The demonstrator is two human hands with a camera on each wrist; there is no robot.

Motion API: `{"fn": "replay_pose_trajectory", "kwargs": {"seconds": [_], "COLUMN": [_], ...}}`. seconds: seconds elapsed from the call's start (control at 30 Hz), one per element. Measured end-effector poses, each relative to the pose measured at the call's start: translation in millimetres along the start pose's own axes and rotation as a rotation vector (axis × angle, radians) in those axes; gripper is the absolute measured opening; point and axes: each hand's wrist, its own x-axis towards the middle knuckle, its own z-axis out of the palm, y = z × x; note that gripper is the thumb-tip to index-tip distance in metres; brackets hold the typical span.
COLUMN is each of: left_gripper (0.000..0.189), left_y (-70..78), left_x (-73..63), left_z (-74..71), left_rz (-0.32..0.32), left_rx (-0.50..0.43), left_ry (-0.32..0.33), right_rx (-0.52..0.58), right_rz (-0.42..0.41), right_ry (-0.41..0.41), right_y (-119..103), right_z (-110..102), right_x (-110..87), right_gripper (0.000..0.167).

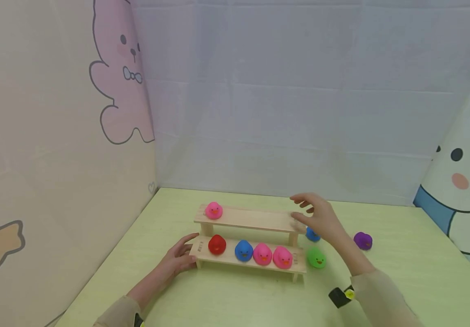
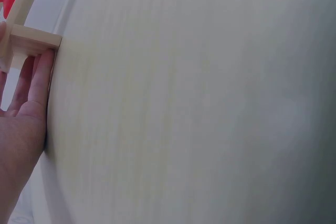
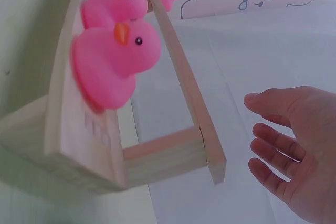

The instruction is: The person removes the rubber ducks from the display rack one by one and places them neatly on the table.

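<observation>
Right hand (image 1: pixel 318 215), grip apart, hangs clear of the rack (image 1: pixel 255 218); left hand (image 1: pixel 175 260), likewise apart, touches its left edge.

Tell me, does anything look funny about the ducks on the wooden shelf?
Yes, the red duck on the lower shelf: in the head view it shows no eyes or beak, as if turned away, while the blue duck and two pink ducks in its row show their faces.
</observation>
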Motion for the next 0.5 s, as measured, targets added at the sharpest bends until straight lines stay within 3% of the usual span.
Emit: {"fn": "replay_pose_trajectory", "kwargs": {"seconds": [0.23, 0.37, 0.5], "left_gripper": [0.066, 0.065, 0.065], "left_y": [-1.1, 0.0, 0.0], "left_x": [0.8, -0.1, -0.5], "left_z": [1.1, 1.0, 0.1], "left_rz": [-0.009, -0.012, -0.011], "left_rx": [-0.008, -0.002, 0.005], "left_ry": [0.003, 0.006, 0.006], "right_rx": [0.149, 0.244, 0.386], "right_rz": [0.003, -0.036, -0.048], "right_ry": [-0.039, -0.057, -0.074], "right_y": [-14, -23, -48], "right_z": [30, 46, 55], "right_x": [28.1, 39.8, 45.9], "right_gripper": [0.04, 0.04, 0.04]}}
